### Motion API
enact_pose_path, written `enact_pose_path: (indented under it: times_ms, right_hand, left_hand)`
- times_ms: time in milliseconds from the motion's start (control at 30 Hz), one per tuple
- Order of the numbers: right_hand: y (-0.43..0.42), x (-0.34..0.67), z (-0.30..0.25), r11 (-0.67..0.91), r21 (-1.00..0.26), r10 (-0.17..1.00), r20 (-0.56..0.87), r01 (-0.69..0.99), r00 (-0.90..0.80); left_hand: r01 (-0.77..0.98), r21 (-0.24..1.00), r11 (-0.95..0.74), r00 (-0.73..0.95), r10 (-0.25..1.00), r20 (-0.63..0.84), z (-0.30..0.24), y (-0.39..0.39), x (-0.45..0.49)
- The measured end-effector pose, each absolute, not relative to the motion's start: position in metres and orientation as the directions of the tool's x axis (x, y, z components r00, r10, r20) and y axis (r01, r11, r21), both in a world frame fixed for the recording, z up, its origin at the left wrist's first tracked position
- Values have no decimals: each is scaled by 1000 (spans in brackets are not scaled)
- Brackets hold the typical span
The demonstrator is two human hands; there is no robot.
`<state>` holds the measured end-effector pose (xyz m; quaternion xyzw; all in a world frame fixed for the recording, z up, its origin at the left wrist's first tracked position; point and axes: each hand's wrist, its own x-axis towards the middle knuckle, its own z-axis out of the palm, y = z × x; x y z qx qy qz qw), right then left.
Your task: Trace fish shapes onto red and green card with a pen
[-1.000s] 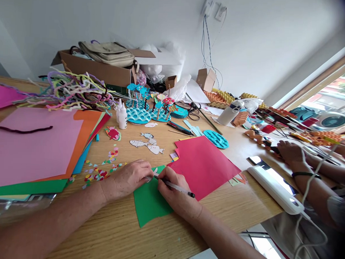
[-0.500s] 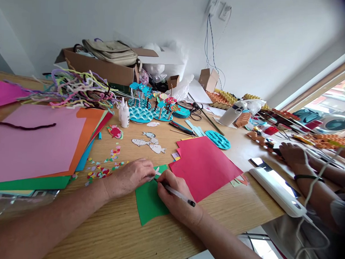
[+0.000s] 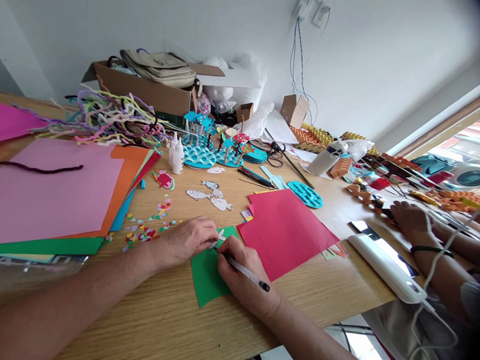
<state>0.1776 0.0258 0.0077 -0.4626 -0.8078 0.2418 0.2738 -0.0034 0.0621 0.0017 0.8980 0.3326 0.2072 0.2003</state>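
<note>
My right hand (image 3: 242,272) is closed around a pen (image 3: 248,274) with a clear barrel and a black end cap. Its tip meets a piece of green paper (image 3: 207,281) lying on the table. On that paper lies a small white paper cut-out (image 3: 222,234) with a tail-like end, mostly covered by my hands. With fingers bent and pressed together, my left hand (image 3: 193,240) holds this cut-out against the green sheet. Beyond my hands lie several white paper fish (image 3: 221,203) with drawn lines, and a red and green paper fish (image 3: 163,179).
Red paper (image 3: 285,234) lies just right of my hands. Stacked coloured sheets (image 3: 54,194), paper bits (image 3: 146,233) and glue bottles (image 3: 178,158) are on the left and ahead. At right, a co-worker's hand (image 3: 409,220) rests near a white corded device (image 3: 386,266).
The view has shifted slightly, so most things sit a little further right. The pen in my right hand has moved slightly along the cut-out; my left hand stays in place.
</note>
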Motion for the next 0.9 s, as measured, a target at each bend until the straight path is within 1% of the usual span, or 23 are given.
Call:
enact_pose_path:
  times_ms: [267,367,467,567,733,900]
  right_hand:
    - [24,175,8,476,-632,867,219,612,-448]
    - [25,175,10,474,-662,863,219,581,-455]
    - [30,179,12,415,-715,894,208,562,-396]
    - [37,182,13,363,-724,925,207,586,-317]
    - [43,184,12,334,-728,935,174,599,-310]
    - [43,183,10,349,-706,931,187,616,-314]
  left_hand:
    - [513,501,-697,696,679,232,3,61,-4]
    - [514,503,-695,695,681,231,2,62,-4]
    - [515,507,-691,692,684,230,2,62,-4]
    - [516,512,-686,686,689,233,1,62,-4]
    - [523,513,-680,674,699,239,-1,62,-5]
    - [523,507,-686,673,697,248,-4,63,-5]
